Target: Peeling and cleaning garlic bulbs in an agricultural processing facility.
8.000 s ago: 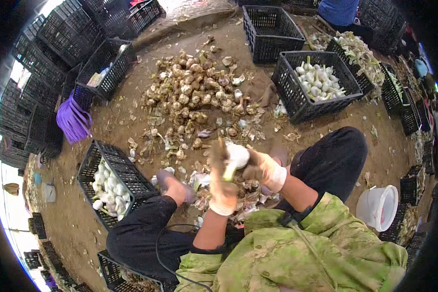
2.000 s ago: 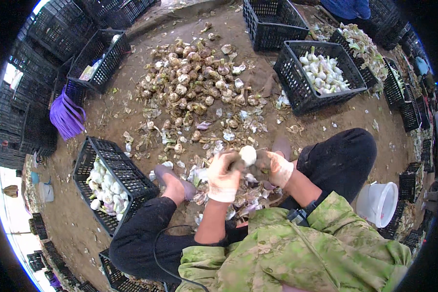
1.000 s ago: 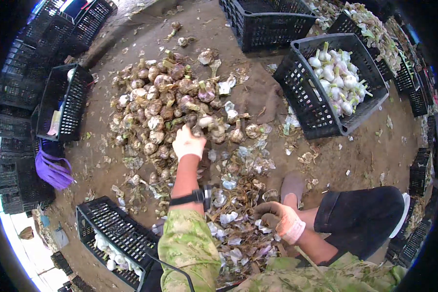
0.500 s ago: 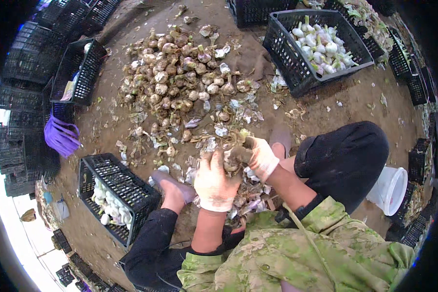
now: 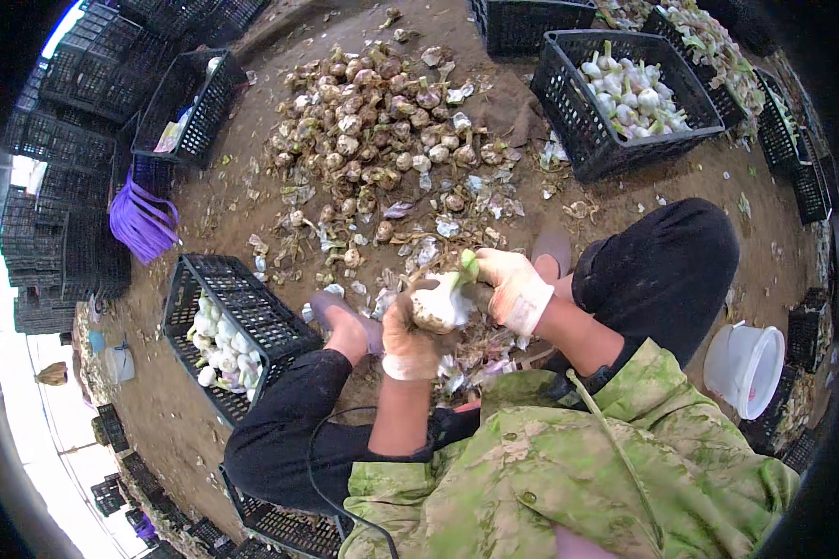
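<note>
Between my hands is a garlic bulb, white on most of its visible side and soil-brown underneath, with a green stem end on top. My left hand, in a dirty white glove, is closed around its lower left side. My gloved right hand pinches at the green stem, its fingertips partly hidden. Loose skins lie below the hands, between my legs. Beyond them a large pile of brown, unpeeled garlic bulbs covers the ground.
At the far right stands a black crate of white garlic. Another black crate, tilted, holds white bulbs by my left knee. Purple strips hang near stacked crates at the left. A white bucket stands beside my right knee.
The bulb, mostly covered by my fingers before, now shows a white surface and green stem. My left hand has turned beneath it. The whole view has shifted slightly.
</note>
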`<state>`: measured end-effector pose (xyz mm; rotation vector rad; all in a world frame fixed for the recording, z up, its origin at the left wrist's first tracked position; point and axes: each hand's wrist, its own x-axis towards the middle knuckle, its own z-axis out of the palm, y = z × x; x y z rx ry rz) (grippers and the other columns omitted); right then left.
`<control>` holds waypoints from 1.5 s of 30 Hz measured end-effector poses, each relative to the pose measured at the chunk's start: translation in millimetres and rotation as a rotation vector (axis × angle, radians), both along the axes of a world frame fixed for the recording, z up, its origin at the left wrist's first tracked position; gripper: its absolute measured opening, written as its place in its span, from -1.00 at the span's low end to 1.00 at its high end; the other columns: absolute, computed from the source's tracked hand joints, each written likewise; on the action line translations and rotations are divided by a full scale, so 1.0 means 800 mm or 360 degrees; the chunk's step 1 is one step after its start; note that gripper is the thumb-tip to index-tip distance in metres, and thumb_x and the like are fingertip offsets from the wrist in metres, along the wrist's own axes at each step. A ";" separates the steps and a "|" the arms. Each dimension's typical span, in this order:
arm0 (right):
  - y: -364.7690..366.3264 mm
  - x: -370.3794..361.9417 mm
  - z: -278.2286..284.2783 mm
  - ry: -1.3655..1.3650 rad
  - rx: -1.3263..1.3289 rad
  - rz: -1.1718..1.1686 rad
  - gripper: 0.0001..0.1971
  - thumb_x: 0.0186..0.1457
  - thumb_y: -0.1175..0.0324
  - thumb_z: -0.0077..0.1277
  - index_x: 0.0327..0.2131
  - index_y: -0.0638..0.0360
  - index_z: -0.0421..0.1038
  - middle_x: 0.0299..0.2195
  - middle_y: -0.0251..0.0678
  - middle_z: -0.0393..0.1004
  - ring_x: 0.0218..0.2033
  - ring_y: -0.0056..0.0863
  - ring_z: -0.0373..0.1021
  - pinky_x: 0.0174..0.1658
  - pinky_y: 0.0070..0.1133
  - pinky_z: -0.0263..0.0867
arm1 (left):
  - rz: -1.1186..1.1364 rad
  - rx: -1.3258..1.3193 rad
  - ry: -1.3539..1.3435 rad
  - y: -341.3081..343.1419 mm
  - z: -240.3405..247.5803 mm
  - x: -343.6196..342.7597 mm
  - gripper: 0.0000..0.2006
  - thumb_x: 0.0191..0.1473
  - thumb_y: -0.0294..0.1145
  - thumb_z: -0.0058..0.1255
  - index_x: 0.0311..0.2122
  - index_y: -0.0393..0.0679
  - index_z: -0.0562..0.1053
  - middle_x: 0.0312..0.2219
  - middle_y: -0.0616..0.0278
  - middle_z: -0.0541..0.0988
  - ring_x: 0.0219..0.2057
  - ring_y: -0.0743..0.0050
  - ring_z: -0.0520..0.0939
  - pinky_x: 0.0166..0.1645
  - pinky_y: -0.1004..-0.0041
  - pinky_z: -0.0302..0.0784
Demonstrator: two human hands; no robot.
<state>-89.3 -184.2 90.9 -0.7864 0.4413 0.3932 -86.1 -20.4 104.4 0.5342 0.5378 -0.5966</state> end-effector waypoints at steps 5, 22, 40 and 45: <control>-0.019 0.003 -0.018 -0.0592 -0.1133 0.0209 -0.77 -0.03 0.53 0.02 -0.22 0.23 0.39 -0.38 -0.32 0.45 -0.35 -0.57 0.41 -0.24 -0.61 0.35 | -0.0192 0.0279 -0.0340 -0.008 -0.021 0.008 -0.54 -0.06 -0.18 -0.08 -0.02 -0.12 0.31 -0.22 0.15 0.48 -0.30 0.26 0.55 -0.47 0.36 0.55; -0.015 0.020 -0.043 0.0168 0.0450 -0.0630 -0.76 0.08 0.43 -0.17 -0.18 0.25 0.38 -0.30 -0.21 0.48 -0.33 -0.40 0.43 -0.26 -0.46 0.38 | 0.0511 0.0745 -0.0554 0.001 -0.020 0.025 -0.62 0.03 -0.29 0.02 -0.02 -0.12 0.34 -0.20 0.29 0.44 -0.31 0.56 0.47 -0.38 0.53 0.49; -0.032 -0.003 0.009 -0.1269 -0.1299 0.0296 -0.84 -0.06 0.39 0.08 -0.39 0.25 0.40 -0.43 -0.28 0.40 -0.39 -0.47 0.35 -0.30 -0.58 0.28 | -0.0411 0.0245 -0.0437 -0.008 -0.059 -0.001 -0.48 -0.07 -0.21 0.15 0.00 -0.15 0.30 -0.12 0.26 0.45 -0.07 0.38 0.43 -0.01 0.38 0.36; -0.029 -0.013 -0.013 -0.0983 -0.1345 0.0183 -0.87 -0.01 0.41 0.02 -0.36 0.24 0.41 -0.43 -0.29 0.44 -0.39 -0.45 0.40 -0.30 -0.55 0.31 | -0.0102 0.0762 -0.0702 -0.023 -0.051 0.003 -0.65 -0.10 -0.47 0.10 -0.13 -0.18 0.38 -0.19 0.23 0.47 -0.18 0.39 0.50 -0.06 0.41 0.41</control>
